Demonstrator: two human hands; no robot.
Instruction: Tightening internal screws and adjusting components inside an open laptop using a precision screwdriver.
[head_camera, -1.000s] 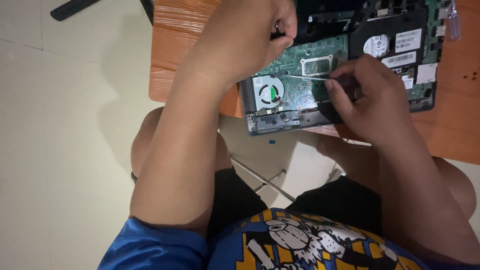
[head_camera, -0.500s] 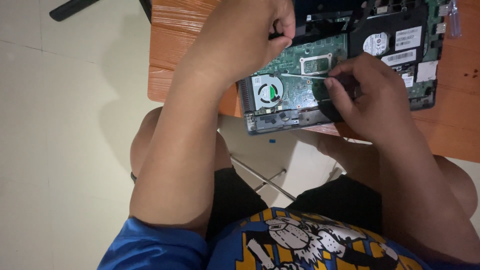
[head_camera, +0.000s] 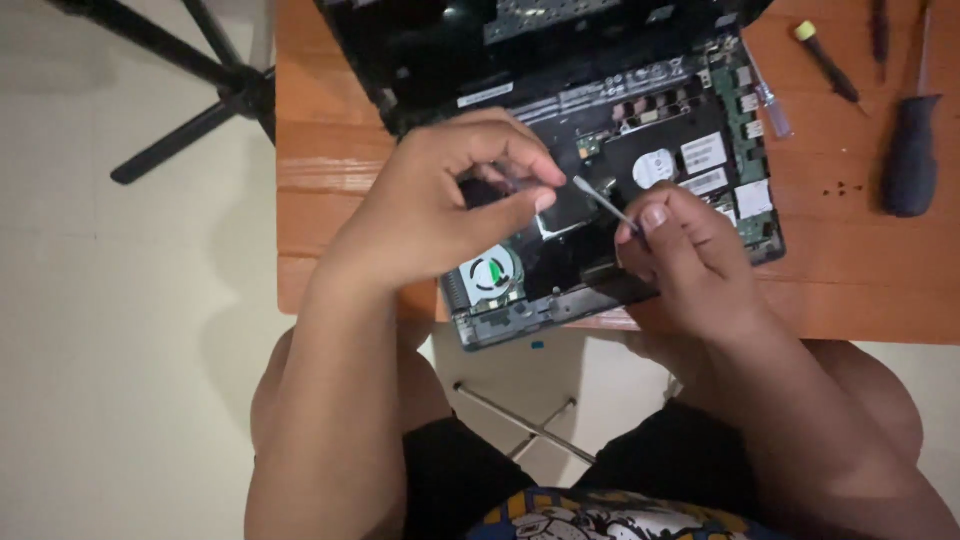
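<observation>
right hand (head_camera: 690, 255) is pinching a thin metal tool (head_camera: 605, 203), tip hovering over the opened laptop (head_camera: 600, 180) just beside its cooling fan (head_camera: 490, 275). left hand (head_camera: 450, 205) is curling, fingertips pinched, contents unclear. cover's off; board still seated.

Left hand (head_camera: 440, 215) at 10 o'clock, fingers curled, thumb pinched against fingertips; right hand (head_camera: 685, 260) at 3 o'clock, closed in pinch grip; both forearms rising from 6 o'clock, thighs below
</observation>
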